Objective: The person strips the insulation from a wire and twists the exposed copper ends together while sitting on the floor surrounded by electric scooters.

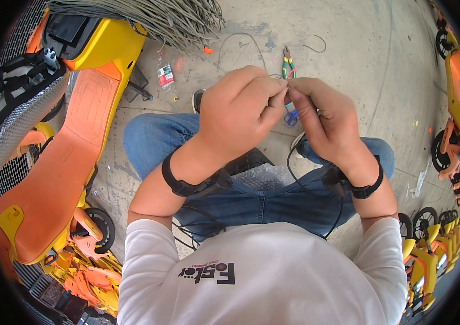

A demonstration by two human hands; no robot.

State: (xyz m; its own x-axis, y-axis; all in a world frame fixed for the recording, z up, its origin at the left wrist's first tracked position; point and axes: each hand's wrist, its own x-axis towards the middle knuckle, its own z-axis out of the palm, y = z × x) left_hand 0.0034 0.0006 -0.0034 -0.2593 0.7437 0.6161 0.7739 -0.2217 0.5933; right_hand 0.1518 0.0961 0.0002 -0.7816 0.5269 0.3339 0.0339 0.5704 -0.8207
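My left hand (243, 111) and my right hand (324, 119) meet fingertip to fingertip in front of me, both closed in a pinch. Between them is the end of a thin grey cable (257, 46), which loops out over the floor behind my left hand. A bit of red or pink wire shows by the fingertips; fingers hide the exact join. Just beyond lie pliers (287, 56) with green and yellow handles, jaws pointing away. Blue-handled scissors (290, 118) are on the floor below the fingertips, partly covered by my right hand.
A large bundle of grey cables (181, 21) lies at the far left. Nearby is a clear plastic bottle (165, 77) with a red label. An orange and yellow scooter body (73, 146) flanks me on the left; more scooters (430, 249) line the right. Black cords (338, 214) hang across my lap.
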